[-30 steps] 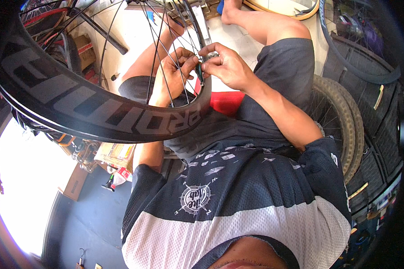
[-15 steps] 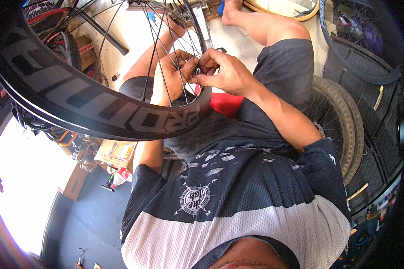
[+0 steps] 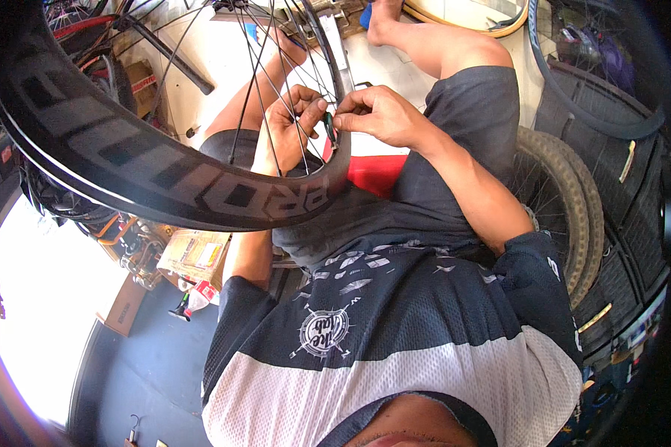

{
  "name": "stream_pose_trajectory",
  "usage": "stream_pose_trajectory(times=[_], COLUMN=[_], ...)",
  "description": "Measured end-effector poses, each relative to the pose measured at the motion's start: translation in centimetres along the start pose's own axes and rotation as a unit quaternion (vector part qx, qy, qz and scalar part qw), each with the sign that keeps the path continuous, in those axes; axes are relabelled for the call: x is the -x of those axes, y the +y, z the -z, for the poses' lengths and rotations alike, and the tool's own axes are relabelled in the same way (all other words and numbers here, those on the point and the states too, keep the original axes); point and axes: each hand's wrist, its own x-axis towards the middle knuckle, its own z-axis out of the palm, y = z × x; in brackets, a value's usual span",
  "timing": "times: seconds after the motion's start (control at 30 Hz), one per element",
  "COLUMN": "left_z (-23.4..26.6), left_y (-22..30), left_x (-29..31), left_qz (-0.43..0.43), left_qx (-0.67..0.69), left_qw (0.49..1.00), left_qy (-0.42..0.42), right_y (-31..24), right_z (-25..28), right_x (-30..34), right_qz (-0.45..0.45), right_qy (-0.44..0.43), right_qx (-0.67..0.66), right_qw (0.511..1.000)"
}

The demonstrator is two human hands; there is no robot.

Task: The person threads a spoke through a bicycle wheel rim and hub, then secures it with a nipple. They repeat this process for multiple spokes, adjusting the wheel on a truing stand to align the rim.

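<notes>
A black deep-rim bicycle wheel [image 3: 134, 160] stands across the left side in front of me. My left hand [image 3: 291, 123] reaches in among its thin black spokes [image 3: 255, 71]. The thumb and fingers of that hand pinch at a small dark-green tool [image 3: 329, 127], which looks like a spoke wrench, at the inner edge of the rim. From the other side of the rim, my right hand [image 3: 380, 115] has thumb and forefinger pressed together right beside the tool. Whether anything small sits in that pinch is hidden.
Knobbly tyres [image 3: 566, 201] and dark folded tyres [image 3: 604, 246] lie at the right. A red object [image 3: 376, 171] rests between my legs. Cardboard boxes [image 3: 194, 253] stand at the left, near a blue floor area [image 3: 149, 357]. Another wheel [image 3: 574, 97] is at the upper right.
The wheel has turned slightly, its spokes and rim lettering shifting left. My right fingers have drawn a little up and closed together, and the green tool now shows between my hands.
</notes>
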Motion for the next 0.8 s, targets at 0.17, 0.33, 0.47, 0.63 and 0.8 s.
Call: stream_pose_trajectory(times=[0.17,0.33,0.47,0.63,0.8], left_z=[0.1,0.3,0.7,-0.1,-0.5], left_y=[1.5,3.2,1.4,-0.3,-1.0], left_x=[0.8,1.6,2.3,2.2,1.5], left_qz=[0.005,0.019,0.048,0.070,0.080], left_qx=[-0.018,-0.038,-0.038,0.001,-0.003], left_qw=[1.000,0.996,0.992,0.994,0.994], left_qy=[0.025,0.073,0.114,0.082,0.076], right_y=[-1.1,-2.3,-3.1,-2.6,-2.0], right_z=[-0.1,-0.3,-0.8,-1.8,-2.6], right_x=[0.8,1.1,1.2,1.9,2.1], right_qz=[-0.055,-0.052,-0.083,-0.154,-0.213], right_qy=[-0.060,-0.083,-0.091,-0.011,0.038], right_qx=[-0.145,-0.198,-0.233,-0.276,-0.292], right_qw=[0.986,0.975,0.965,0.949,0.932])
